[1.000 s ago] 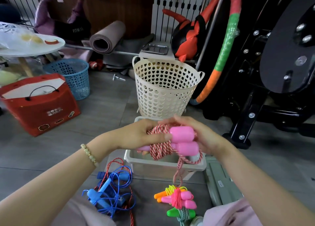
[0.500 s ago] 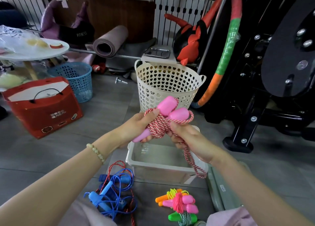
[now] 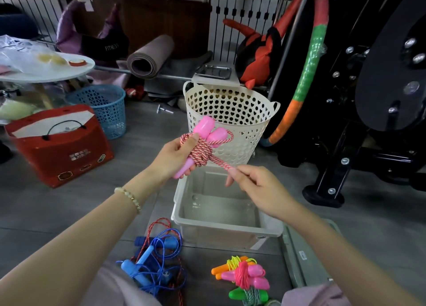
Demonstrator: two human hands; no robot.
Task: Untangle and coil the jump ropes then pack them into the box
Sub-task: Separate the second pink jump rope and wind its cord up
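Observation:
My left hand (image 3: pixel 171 160) grips a pink-handled jump rope (image 3: pixel 207 132) whose red-and-white cord is wound around the two handles. My right hand (image 3: pixel 258 185) pinches the loose end of that cord and holds it taut, down and to the right of the bundle. Both hands hover above the clear plastic box (image 3: pixel 221 227) on the floor, which holds no rope. A tangled blue jump rope (image 3: pixel 149 259) with a red cord through it lies at the lower left. Several coiled ropes (image 3: pixel 244 278) with orange, pink and green handles lie at the lower right.
A cream perforated basket (image 3: pixel 230 112) stands just behind the box. A red bag (image 3: pixel 60 144) and a blue basket (image 3: pixel 101 105) sit to the left. The grey box lid (image 3: pixel 304 255) lies right of the box. Black gym equipment (image 3: pixel 368 121) fills the right side.
The bundle rose and tilted upright in my left hand. My right hand let go of the bundle, slid down the cord and now pulls its end tight.

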